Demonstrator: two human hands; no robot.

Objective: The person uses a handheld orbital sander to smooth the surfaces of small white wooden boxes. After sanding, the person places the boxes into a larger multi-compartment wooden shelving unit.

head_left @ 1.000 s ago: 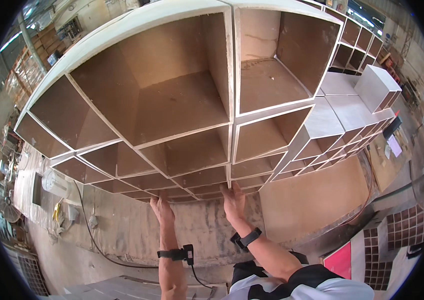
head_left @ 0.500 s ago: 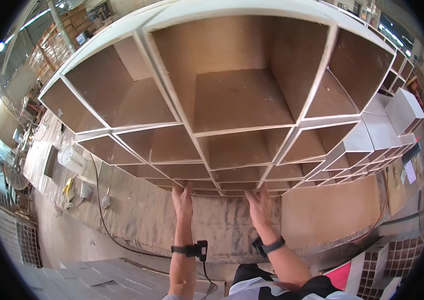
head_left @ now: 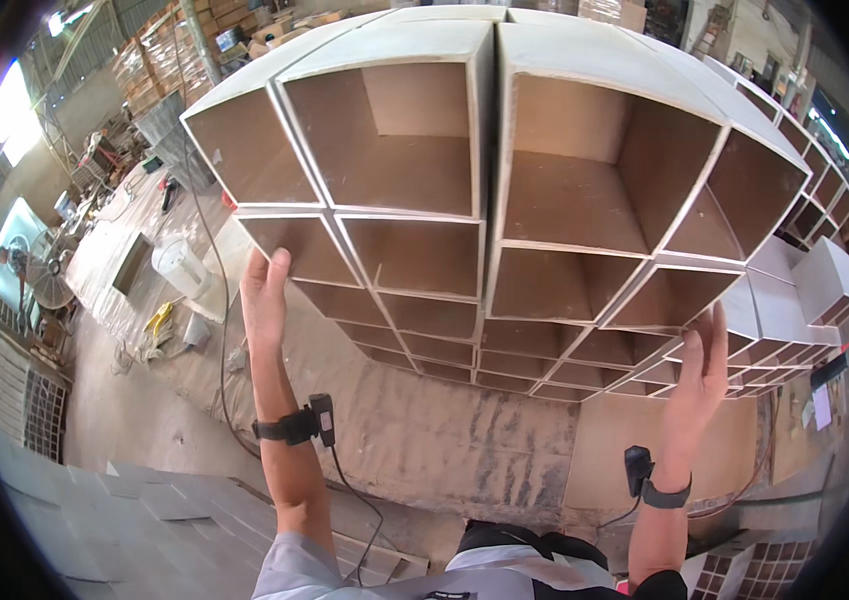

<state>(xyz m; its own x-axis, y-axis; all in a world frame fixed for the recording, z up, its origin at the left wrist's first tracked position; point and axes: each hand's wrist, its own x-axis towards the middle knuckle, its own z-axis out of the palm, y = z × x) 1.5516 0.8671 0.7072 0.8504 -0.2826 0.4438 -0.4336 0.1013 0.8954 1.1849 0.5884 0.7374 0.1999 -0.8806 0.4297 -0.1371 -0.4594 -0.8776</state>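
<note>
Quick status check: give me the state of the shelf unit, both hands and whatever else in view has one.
Cubby shelf unit: upright, all visible compartments open-fronted and empty.
Left hand: open, flat against the unit's left side.
Right hand: open, fingers straight, against the unit's right side.
White bucket: upright on the floor at left.
Cable: slack, trailing across the floor.
Floor: dusty.

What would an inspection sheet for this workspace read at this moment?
Surface: dusty concrete floor.
Job's things: tall white-edged cubby shelf unit with brown compartments.
Clutter: white bucket and yellow item on the floor at left.
Grippers: left hand flat on the unit's left side; right hand on its right side, fingers extended.
Cables: black cable across the floor; thin lead from the left wristband.
Surroundings: more white cubby units at right.
</note>
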